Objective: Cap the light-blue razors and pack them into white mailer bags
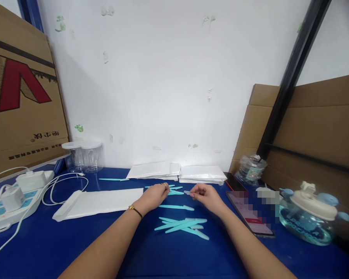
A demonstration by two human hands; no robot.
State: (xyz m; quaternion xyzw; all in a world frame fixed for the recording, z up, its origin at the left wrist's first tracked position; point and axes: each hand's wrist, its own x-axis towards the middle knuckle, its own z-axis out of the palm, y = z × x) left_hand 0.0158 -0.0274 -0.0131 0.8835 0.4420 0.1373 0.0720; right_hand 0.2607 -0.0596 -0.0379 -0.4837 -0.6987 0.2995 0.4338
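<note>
My left hand (156, 195), with a ring and a bracelet, has its fingers curled over the near side of a small group of turquoise sticks (177, 190); what its fingertips hold, if anything, is hidden. Between the thumb and fingers of my right hand (203, 195) is a small translucent cap (187, 192). One turquoise stick (177, 207) lies just in front of my left hand. Nearer to me, several more turquoise sticks (182, 224) lie crossed in a pile. A long white pouch (104, 201) rests flat to the left.
White packets (154, 170) are stacked by the wall. On the left are a power strip (31, 205), cables and clear jars (91, 157); another turquoise stick (113, 179) lies behind the pouch. A phone (250, 213) and a water bottle (308, 217) are on the right.
</note>
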